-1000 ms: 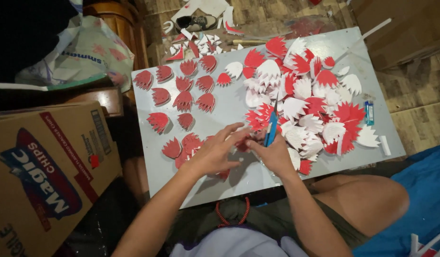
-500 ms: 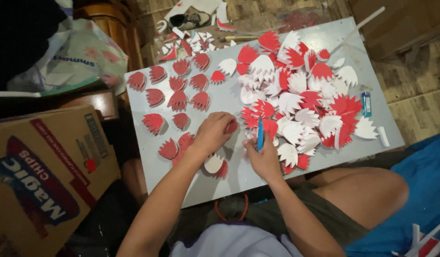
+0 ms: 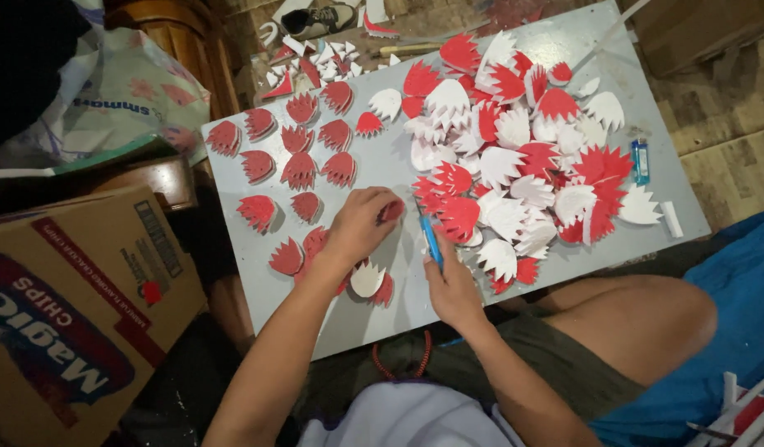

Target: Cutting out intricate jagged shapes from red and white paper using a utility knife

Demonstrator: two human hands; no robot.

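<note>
Grey board (image 3: 373, 306) on my lap; heap of red and white cutouts (image 3: 522, 165) right. My left hand (image 3: 359, 228) is curled around a red cutout (image 3: 392, 210) mid-board. My right hand (image 3: 452, 285) grips a blue glue stick (image 3: 432, 242). Risk: glue smearing neighbouring pieces; board tipping.

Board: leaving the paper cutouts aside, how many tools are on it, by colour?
Blue: 2, the pen-shaped tool in the right hand and a small tube.
White: 2, a short stick and a long thin rod.
Total: 4.
Left out: the red cutout in the left hand.
</note>
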